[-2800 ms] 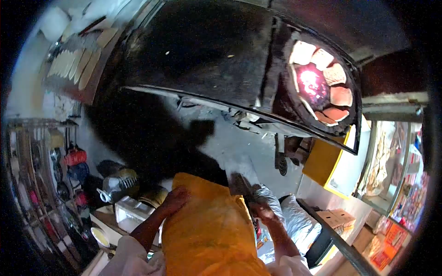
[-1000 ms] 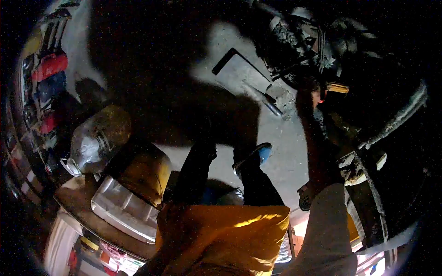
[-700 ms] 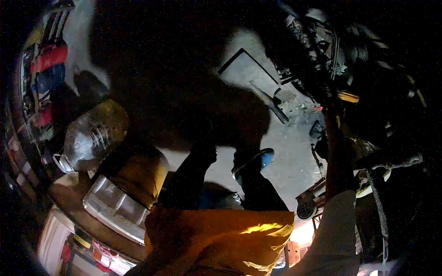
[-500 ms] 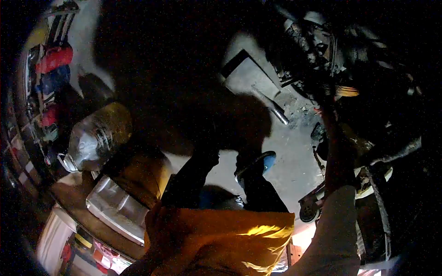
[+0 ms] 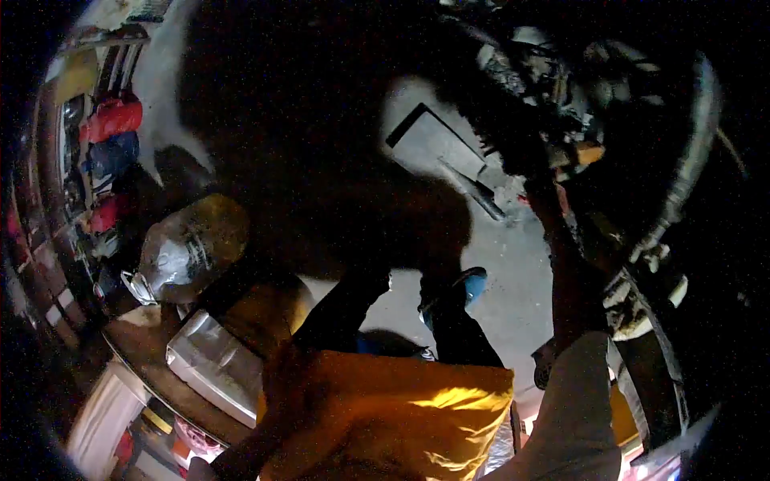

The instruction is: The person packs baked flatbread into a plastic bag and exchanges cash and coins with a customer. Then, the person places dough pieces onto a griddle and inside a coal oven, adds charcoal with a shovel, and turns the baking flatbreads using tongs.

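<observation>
My right arm (image 5: 569,280) reaches forward along the right side, its lower part in a light sleeve. My right hand (image 5: 541,192) lies in deep shadow beside a dark heap of machine-like parts (image 5: 553,80); its fingers and anything in them cannot be made out. Close by is a small orange-lit piece (image 5: 589,152) of unclear kind. Left of that hand, a flat grey dustpan-like piece (image 5: 437,140) with a dark edge rests on the floor, and a dark rod like a handle (image 5: 473,191) extends from it. At the bottom left only part of my left arm shows; the hand is out of view.
A big clear plastic jug (image 5: 192,248) stands at the left, near a silvery box (image 5: 212,365) on a round brown surface (image 5: 132,345). Red and blue bundles (image 5: 112,116) line the far left. A pale curved hose-like piece (image 5: 690,160) rises at the right. Blue footwear (image 5: 475,287) shows below.
The view has shifted slightly, so the left-side things appear farther right. My right hand appears a little further left, nearer the rod. The rod looks darker, now in shadow.
</observation>
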`<move>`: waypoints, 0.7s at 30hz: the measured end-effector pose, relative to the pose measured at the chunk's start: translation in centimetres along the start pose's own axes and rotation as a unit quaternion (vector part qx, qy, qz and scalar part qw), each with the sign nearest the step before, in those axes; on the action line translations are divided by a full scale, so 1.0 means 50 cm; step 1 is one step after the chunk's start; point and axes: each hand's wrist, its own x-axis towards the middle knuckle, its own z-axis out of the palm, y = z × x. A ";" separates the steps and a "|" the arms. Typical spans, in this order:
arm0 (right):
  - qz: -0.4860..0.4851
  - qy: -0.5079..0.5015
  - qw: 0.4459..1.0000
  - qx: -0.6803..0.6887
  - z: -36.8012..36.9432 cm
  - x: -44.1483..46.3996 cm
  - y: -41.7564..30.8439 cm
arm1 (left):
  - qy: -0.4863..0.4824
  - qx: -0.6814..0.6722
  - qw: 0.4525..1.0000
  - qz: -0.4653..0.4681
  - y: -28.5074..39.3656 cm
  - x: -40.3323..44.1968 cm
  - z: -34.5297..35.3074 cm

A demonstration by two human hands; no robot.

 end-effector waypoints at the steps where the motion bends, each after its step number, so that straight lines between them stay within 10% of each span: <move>1: -0.023 -0.003 1.000 0.011 -0.020 -0.015 -0.050 | -0.002 0.001 1.000 0.004 0.000 0.000 -0.003; 5: -0.062 -0.014 0.980 0.189 -0.099 -0.122 -0.176 | -0.005 0.002 1.000 0.021 0.002 -0.007 -0.010; 9: 0.094 -0.027 0.736 0.670 -0.180 -0.398 -0.307 | -0.017 0.006 0.999 0.050 -0.007 -0.019 -0.014; 14: 0.228 -0.008 0.708 0.668 -0.214 -0.751 -0.336 | -0.045 0.001 0.995 0.086 -0.029 -0.042 -0.025; 16: 0.381 0.011 0.782 0.493 -0.209 -0.868 -0.324 | -0.058 0.004 0.993 0.099 -0.030 -0.050 -0.030; 21: 0.399 0.000 0.655 0.642 -0.093 -1.293 -0.188 | -0.097 0.002 0.988 0.123 -0.096 -0.070 -0.077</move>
